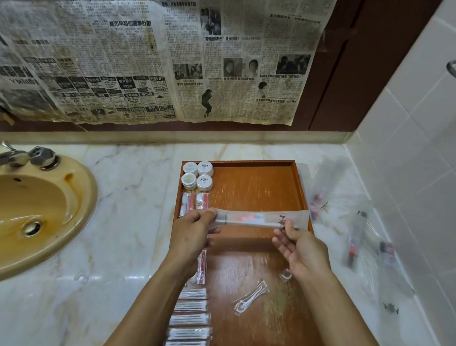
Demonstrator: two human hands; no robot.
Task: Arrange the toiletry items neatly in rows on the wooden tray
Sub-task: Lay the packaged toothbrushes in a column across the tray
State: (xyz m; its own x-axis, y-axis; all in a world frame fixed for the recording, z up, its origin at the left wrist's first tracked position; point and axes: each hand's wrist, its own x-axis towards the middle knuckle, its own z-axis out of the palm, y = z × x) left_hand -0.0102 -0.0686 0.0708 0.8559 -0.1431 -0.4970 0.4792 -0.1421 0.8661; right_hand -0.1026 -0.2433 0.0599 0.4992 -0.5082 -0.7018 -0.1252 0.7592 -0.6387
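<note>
Both hands hold 1 long clear packet over the wooden tray.

The left hand [194, 231] and right hand [301, 249] pinch the packet [258, 218] ends with their fingers, above the tray [255, 185]. 4 round tins [197, 175] sit in its far left corner.

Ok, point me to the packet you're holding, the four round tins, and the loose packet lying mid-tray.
Toothbrush packet [256, 218], head view: middle of the clear sleeve held between both hands.
Round tins [205, 168], head view: lid of the far right tin.
Loose packet [250, 297], head view: centre of the clear wrapper lying on the tray.
</note>
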